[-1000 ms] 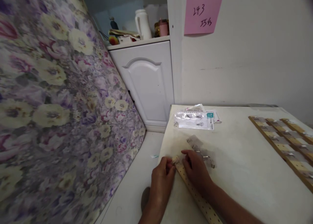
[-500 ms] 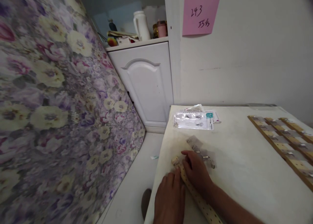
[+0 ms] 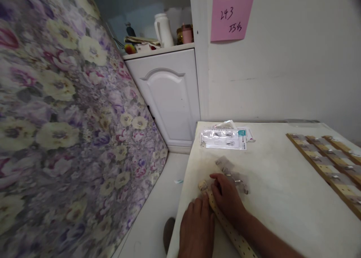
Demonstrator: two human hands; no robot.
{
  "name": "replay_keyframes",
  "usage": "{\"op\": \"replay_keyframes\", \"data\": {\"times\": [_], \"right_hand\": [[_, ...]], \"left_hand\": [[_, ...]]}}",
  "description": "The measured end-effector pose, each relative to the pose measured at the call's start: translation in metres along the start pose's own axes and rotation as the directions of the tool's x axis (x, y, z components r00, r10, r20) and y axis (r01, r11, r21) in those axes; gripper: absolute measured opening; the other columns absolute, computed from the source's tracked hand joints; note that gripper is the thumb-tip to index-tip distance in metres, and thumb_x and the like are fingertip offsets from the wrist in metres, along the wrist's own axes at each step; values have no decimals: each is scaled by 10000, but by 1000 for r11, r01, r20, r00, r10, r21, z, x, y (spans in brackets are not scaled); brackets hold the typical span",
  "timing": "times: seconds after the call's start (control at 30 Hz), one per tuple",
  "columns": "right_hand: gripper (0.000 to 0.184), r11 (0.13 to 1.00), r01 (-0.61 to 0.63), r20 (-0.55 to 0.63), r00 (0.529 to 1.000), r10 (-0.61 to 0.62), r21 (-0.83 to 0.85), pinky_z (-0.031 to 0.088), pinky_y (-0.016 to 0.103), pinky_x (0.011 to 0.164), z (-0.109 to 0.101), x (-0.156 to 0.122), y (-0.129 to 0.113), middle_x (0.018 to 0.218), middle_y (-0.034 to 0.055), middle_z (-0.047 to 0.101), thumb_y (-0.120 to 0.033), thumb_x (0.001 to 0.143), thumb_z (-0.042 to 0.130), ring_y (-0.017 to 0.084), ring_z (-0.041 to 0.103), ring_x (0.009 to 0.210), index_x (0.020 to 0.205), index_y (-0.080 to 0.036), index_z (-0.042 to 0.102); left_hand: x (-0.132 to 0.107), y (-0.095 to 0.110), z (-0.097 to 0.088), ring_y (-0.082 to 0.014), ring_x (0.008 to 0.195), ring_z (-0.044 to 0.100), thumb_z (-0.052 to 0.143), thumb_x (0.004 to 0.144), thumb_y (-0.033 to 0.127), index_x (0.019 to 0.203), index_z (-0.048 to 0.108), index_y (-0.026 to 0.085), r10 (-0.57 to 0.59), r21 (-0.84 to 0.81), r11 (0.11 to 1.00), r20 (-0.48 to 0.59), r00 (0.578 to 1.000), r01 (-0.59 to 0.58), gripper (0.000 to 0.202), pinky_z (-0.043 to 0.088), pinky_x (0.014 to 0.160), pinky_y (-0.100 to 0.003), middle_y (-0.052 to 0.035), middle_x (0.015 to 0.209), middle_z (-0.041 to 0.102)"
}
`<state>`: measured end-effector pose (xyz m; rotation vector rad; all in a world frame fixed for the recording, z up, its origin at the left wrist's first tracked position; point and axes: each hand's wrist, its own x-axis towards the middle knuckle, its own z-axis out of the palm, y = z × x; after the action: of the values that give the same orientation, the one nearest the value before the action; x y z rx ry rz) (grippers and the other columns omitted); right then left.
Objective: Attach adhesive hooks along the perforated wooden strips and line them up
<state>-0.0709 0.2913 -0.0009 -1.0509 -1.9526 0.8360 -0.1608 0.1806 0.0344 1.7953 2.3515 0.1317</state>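
Observation:
A long pale strip with rows of dark holes (image 3: 235,237) lies at a slant along the table's near left edge. My left hand (image 3: 196,226) is on its left side, fingers together and fingertips pressing on the strip near its far end. My right hand (image 3: 227,196) rests over the strip's right side with curled fingers, the index finger reaching left; anything inside them is hidden. At the strip's far end sits a small clear piece (image 3: 203,185), its details blurred. Just beyond my right hand lie several metal hooks on clear backing sheets (image 3: 238,179).
A clear blister package (image 3: 222,138) lies on the white table (image 3: 282,198) near the wall. At right are wooden strips carrying clear patches with hooks (image 3: 324,160). A floral curtain (image 3: 70,122) hangs left; behind stands a white cabinet (image 3: 169,100) with a white jug (image 3: 164,30).
My left hand has shifted very slightly to the right. My right hand, the strip and the hooks look almost the same.

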Motion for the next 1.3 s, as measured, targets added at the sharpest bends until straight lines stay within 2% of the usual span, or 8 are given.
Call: {"op": "replay_keyframes", "data": {"times": [0.2, 0.37, 0.63, 0.83, 1.07, 1.3], "right_hand": [[256, 1000, 19, -17, 1000, -19, -8, 490, 349, 691, 1, 0, 0, 818, 73, 644, -168, 811, 452, 210, 605, 735, 1018, -159, 602], [260, 1000, -5, 7, 1000, 6, -17, 486, 353, 683, 1, 0, 1, 823, 78, 643, -168, 812, 446, 215, 602, 737, 1019, -148, 602], [257, 1000, 3, 6, 1000, -3, -16, 487, 351, 687, 0, 0, -1, 832, 80, 644, -167, 814, 443, 213, 607, 736, 1013, -152, 604], [258, 1000, 15, 12, 1000, -14, -4, 492, 349, 678, 2, -1, 1, 760, 55, 620, -170, 812, 448, 206, 598, 700, 1024, -155, 595], [269, 999, 41, 3, 999, -41, -33, 513, 372, 709, 2, -2, 0, 829, 82, 634, -175, 826, 450, 216, 613, 745, 1056, -138, 585], [304, 983, 163, 5, 987, -163, -81, 509, 416, 858, -3, -7, -6, 1041, 135, 624, -127, 835, 424, 244, 606, 979, 1116, -138, 538]], "left_hand": [[-1, 0, 2, -254, 990, 545, 402, 881, 177, 1373, 418, 184, 9, 12, 1000, -31, 999, -9, 492, 439, 868, -392, -99, 1147, 601], [0, 1, 1, -253, 985, 548, 395, 884, 166, 1376, 413, 182, 0, 25, 1000, -3, 1000, 0, 492, 444, 851, -389, -101, 1155, 598], [-1, 0, 7, -241, 977, 556, 425, 878, 165, 1344, 445, 178, 32, 63, 998, -72, 997, -28, 467, 439, 852, -369, -94, 1126, 612], [2, -1, 8, -232, 965, 564, 372, 882, 106, 1326, 458, 154, 37, 60, 998, -83, 996, -32, 455, 442, 832, -362, -100, 1098, 622], [2, 1, 2, -242, 973, 587, 337, 890, 90, 1315, 470, 144, 30, 41, 999, -44, 999, -28, 449, 454, 841, -379, -119, 1114, 620], [-2, 0, -2, -238, 950, 594, 351, 899, 140, 1317, 471, 152, 27, 5, 1000, -57, 998, -27, 436, 453, 843, -363, -119, 1087, 632]]}}
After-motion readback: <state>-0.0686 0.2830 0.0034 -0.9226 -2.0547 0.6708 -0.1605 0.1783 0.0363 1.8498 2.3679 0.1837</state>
